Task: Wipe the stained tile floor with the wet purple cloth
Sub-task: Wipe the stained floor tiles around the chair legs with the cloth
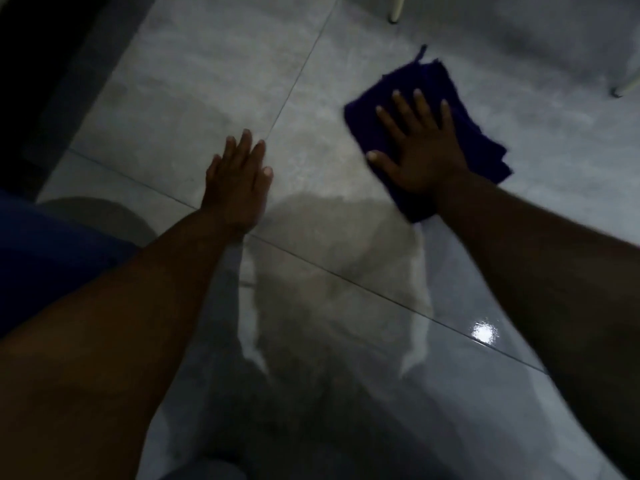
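Note:
A folded purple cloth (pixel 426 84) lies flat on the grey tile floor (pixel 214 74) at the upper right. My right hand (pixel 420 147) presses down on it, palm flat and fingers spread. My left hand (pixel 237 178) rests flat on the bare tile to the left, fingers together, holding nothing. Between and below the two hands the tile carries a brownish wet smear (pixel 332 244), with a shiny film closer to me.
Two pale furniture legs stand on the floor at the top right, one (pixel 396 8) beyond the cloth and one (pixel 625 86) at the right edge. A dark wall or doorway (pixel 31 64) runs along the left. My blue-clad knee (pixel 52 254) is at the lower left.

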Tool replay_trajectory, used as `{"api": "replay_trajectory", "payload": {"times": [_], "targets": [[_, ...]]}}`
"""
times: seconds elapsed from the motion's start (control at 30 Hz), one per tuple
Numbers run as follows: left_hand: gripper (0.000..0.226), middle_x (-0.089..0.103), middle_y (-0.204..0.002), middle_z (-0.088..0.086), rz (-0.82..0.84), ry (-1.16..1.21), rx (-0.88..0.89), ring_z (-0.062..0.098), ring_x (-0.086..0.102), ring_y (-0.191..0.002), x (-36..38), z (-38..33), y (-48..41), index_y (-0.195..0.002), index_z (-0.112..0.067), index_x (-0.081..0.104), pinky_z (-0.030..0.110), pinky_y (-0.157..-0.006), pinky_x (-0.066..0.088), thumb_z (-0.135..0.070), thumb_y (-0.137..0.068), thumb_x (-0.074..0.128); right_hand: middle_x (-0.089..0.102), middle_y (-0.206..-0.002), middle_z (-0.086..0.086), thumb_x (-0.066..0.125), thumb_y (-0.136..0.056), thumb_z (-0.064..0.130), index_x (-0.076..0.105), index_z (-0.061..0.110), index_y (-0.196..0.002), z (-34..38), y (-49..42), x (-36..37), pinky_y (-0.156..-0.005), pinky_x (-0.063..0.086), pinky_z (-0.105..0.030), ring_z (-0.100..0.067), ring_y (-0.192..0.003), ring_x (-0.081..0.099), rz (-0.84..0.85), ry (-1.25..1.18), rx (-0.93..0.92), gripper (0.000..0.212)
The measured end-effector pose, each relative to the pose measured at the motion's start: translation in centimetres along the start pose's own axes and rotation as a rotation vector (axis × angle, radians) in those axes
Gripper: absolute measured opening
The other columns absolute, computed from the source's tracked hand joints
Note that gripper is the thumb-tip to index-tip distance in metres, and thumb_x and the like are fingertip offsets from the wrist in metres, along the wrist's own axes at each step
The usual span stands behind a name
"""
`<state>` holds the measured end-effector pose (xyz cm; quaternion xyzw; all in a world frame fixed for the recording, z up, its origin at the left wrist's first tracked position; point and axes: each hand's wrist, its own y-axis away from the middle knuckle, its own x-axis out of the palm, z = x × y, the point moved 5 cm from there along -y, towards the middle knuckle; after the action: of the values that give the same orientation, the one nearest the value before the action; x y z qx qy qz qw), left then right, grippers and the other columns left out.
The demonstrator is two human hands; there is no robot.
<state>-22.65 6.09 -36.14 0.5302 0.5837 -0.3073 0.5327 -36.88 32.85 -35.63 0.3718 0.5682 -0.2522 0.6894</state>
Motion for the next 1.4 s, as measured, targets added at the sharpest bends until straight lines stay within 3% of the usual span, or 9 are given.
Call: {"api": "replay_trajectory", "payload": {"times": [0.2,0.4,0.67,0.83,1.03,1.13,1.23,1.33,1.4], "targets": [[0.056,0.015,-0.166,0.005,0.024,0.382,-0.18,0.018,0.009,-0.154,-1.7,0.0,-0.4,-0.156,-0.015,0.021,0.035,-0.126,0.005,-0.039,-0.106,0.022,0.007,-0.167,-0.007,0.021,-0.091,0.069,0.016,0.028,-0.157,15.6,4.8,2.9,-0.118,0.0,-0.064,-0.033,-0.154,-0.001,0.024,0.003,-0.351,0.077],[0.064,0.011,-0.167,0.01,0.058,0.097,-0.163,0.029,0.006,-0.154,-0.5,-1.3,-1.0,-0.154,-0.019,0.024,0.051,-0.124,0.006,-0.053,-0.1,0.026,0.012,-0.167,-0.002,0.032,-0.092,0.07,0.019,0.031,-0.156,14.0,17.5,5.9,-0.119,0.002,-0.063,-0.032,-0.154,0.0,0.061,-0.002,-0.568,0.076],[0.082,0.003,-0.167,0.01,-0.005,-0.083,0.15,0.033,-0.001,-0.154,2.6,-10.1,1.4,-0.156,-0.022,0.02,0.057,-0.122,-0.001,-0.07,-0.09,0.028,0.028,-0.161,-0.014,0.038,-0.086,0.073,0.025,0.025,-0.154,-7.6,34.1,7.1,-0.116,0.015,-0.067,-0.038,-0.151,0.017,0.208,0.16,-0.165,0.084],[0.088,0.003,-0.167,0.012,0.007,-0.173,0.208,0.034,-0.001,-0.154,5.6,-13.5,2.6,-0.157,-0.019,0.014,0.06,-0.121,0.002,-0.073,-0.088,0.023,0.01,-0.166,-0.011,0.023,-0.091,0.071,0.009,0.025,-0.157,-15.7,42.5,7.1,-0.117,0.013,-0.067,-0.044,-0.148,0.021,0.275,0.109,0.085,0.082],[0.087,0.018,-0.163,0.022,-0.059,-0.16,0.189,0.043,0.013,-0.151,5.2,-14.7,2.9,-0.152,-0.01,0.029,0.063,-0.118,0.009,-0.069,-0.089,0.036,0.011,-0.166,-0.015,0.016,-0.091,0.072,0.014,0.02,-0.157,-17.3,36.7,5.8,-0.119,0.009,-0.065,-0.038,-0.153,0.006,0.205,0.021,0.224,0.083],[0.074,0.034,-0.155,0.024,-0.069,-0.09,0.122,0.046,0.028,-0.144,4.6,-17.3,2.7,-0.142,-0.006,0.044,0.059,-0.118,0.016,-0.057,-0.088,0.047,0.01,-0.167,-0.011,0.018,-0.091,0.072,0.011,0.026,-0.157,-15.3,29.7,4.7,-0.119,0.009,-0.062,-0.035,-0.153,0.005,0.124,0.065,0.104,0.081],[0.055,0.058,-0.132,0.023,-0.114,0.081,0.244,0.045,0.05,-0.123,4.3,-22.1,3.3,-0.124,-0.003,0.061,0.049,-0.105,0.041,-0.041,-0.087,0.048,0.005,-0.167,-0.007,0.02,-0.091,0.073,0.011,0.028,-0.158,-12.0,23.9,4.3,-0.12,0.006,-0.061,-0.033,-0.154,0.001,0.068,0.108,-0.077,0.081],[0.044,0.064,-0.124,0.019,0.003,0.309,0.204,0.037,0.056,-0.116,4.0,-26.6,3.8,-0.128,-0.005,0.06,0.041,-0.097,0.045,-0.03,-0.094,0.049,0.005,-0.167,-0.005,0.025,-0.092,0.072,0.012,0.026,-0.158,-9.2,20.9,3.8,-0.122,0.002,-0.057,-0.031,-0.154,-0.002,0.051,0.075,-0.225,0.081],[0.043,0.065,-0.125,0.015,0.085,0.436,0.046,0.032,0.059,-0.116,4.0,-28.3,3.8,-0.131,-0.011,0.057,0.037,-0.095,0.047,-0.032,-0.094,0.054,0.013,-0.166,-0.01,0.033,-0.093,0.067,0.019,0.017,-0.157,-9.2,20.7,3.3,-0.123,0.007,-0.055,-0.033,-0.154,0.003,0.003,-0.036,-0.175,0.082]]}}
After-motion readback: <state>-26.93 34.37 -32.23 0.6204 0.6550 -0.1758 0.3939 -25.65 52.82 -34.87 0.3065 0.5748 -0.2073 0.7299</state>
